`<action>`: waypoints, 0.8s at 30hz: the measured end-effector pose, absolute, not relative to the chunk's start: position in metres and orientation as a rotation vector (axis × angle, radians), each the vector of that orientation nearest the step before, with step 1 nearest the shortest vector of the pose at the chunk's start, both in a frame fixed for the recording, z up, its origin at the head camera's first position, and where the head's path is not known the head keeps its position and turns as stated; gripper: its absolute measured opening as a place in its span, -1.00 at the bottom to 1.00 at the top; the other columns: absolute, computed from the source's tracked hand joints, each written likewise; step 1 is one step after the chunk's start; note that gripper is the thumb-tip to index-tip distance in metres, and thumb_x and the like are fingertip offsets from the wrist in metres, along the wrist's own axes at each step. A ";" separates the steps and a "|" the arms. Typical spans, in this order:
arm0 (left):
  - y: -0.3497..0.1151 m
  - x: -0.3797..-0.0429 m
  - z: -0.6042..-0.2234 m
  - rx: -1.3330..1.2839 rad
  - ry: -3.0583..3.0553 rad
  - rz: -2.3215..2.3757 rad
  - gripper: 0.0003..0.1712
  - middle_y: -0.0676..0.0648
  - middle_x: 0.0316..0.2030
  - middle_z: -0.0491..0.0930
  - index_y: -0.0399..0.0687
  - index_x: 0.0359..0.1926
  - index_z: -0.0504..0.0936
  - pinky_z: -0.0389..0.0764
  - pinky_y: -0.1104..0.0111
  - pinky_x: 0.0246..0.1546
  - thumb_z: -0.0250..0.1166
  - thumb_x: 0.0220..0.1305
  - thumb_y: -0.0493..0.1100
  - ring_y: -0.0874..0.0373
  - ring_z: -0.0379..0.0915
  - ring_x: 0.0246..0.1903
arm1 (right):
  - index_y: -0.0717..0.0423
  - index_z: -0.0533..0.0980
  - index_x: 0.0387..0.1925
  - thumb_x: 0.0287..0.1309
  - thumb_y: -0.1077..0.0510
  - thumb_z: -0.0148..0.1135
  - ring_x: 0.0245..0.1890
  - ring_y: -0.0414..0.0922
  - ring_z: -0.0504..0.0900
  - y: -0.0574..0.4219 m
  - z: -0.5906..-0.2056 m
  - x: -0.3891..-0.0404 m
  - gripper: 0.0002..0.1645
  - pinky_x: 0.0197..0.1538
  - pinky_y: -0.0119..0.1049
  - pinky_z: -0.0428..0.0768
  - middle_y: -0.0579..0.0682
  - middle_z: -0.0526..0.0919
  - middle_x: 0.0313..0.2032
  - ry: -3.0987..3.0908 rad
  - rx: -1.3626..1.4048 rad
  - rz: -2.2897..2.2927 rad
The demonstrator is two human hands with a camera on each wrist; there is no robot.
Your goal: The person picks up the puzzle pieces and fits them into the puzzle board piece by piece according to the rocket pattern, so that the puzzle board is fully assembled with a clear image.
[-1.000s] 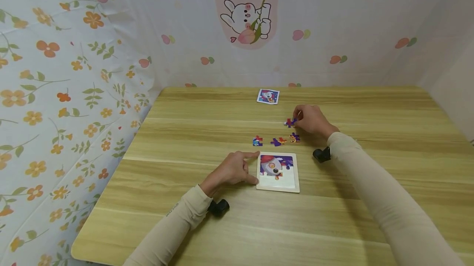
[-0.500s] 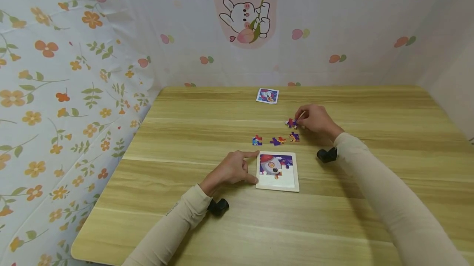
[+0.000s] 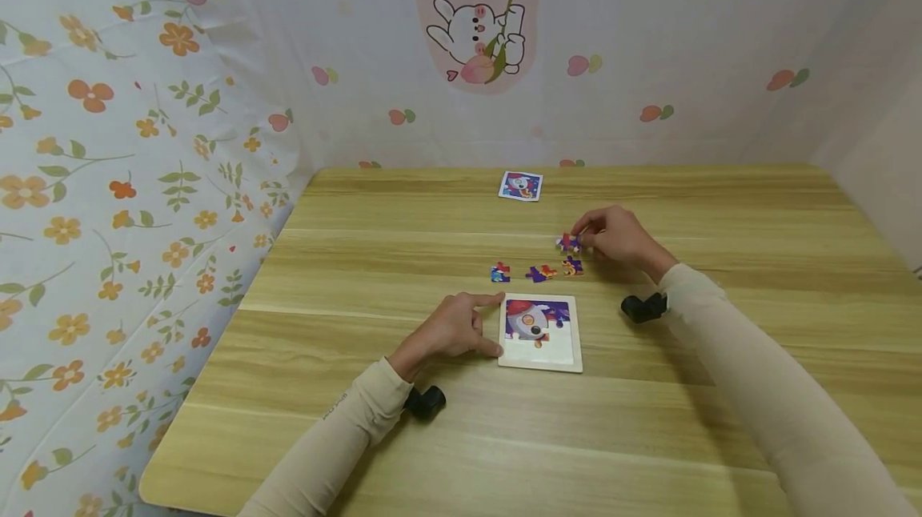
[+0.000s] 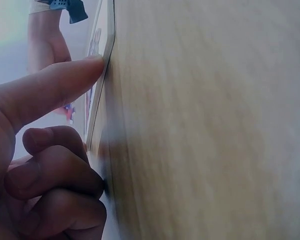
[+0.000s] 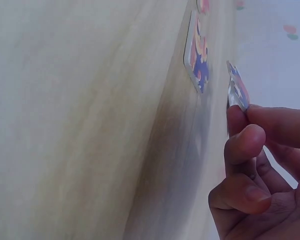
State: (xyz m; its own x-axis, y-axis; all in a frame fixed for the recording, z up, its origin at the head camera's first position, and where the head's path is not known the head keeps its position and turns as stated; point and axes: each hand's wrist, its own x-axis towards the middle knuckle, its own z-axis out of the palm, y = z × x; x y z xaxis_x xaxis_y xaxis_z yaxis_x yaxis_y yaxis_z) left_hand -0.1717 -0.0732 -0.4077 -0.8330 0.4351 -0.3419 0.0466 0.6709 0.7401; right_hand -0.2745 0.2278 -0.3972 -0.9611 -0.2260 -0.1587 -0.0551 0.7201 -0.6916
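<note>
Right hand (image 3: 615,235) pinches a piece (image 3: 567,242); slackening could drop it underneath. Left hand (image 3: 455,326), thumb straight, touches the frame (image 3: 540,366).

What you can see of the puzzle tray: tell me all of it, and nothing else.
The puzzle tray is square and shallow, with a pale rim that looks like wood. It lies flat on the table. Fitted pieces fill mainly its upper left and top, showing part of a cartoon picture in red, grey and purple; the bottom and lower right show bare white base. The left hand touches its left side, index finger at the far corner, thumb near the near corner.
</note>
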 end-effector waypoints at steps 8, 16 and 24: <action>-0.074 -0.172 -0.409 0.386 2.385 1.046 -0.02 0.10 -0.78 0.35 0.04 0.45 0.38 0.17 0.43 -0.67 0.59 -0.02 -0.24 0.27 0.12 -0.75 | 0.24 0.62 -0.04 0.31 0.34 0.09 -0.56 -0.11 0.48 0.231 -0.394 -0.264 -0.73 -0.47 -0.31 0.46 0.14 0.59 -0.35 2.626 -0.309 -1.116; -0.074 -0.172 -0.408 0.398 2.397 1.030 -0.02 0.10 -0.78 0.36 0.05 0.45 0.39 0.18 0.43 -0.65 0.60 -0.03 -0.23 0.28 0.13 -0.75 | 0.20 0.63 -0.04 0.34 0.32 0.10 -0.52 -0.11 0.46 0.230 -0.399 -0.248 -0.75 -0.48 -0.32 0.46 0.12 0.61 -0.29 2.546 -0.348 -1.135; -0.074 -0.172 -0.409 0.401 2.388 1.040 -0.02 0.10 -0.77 0.34 0.04 0.45 0.38 0.17 0.43 -0.65 0.59 -0.01 -0.23 0.27 0.13 -0.74 | 0.16 0.66 -0.07 0.31 0.32 0.16 -0.44 -0.11 0.45 0.226 -0.398 -0.233 -0.77 -0.42 -0.34 0.48 0.14 0.65 -0.13 2.509 -0.412 -1.128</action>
State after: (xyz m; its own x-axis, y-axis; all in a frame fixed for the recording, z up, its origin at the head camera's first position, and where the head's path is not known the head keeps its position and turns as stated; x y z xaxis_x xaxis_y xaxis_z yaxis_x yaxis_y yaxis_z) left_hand -0.1715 -0.0741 -0.4090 -0.8314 0.4495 -0.3266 0.0670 0.6645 0.7442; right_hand -0.2334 0.2256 -0.3983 -0.8933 -0.4018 -0.2015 -0.1158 0.6390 -0.7605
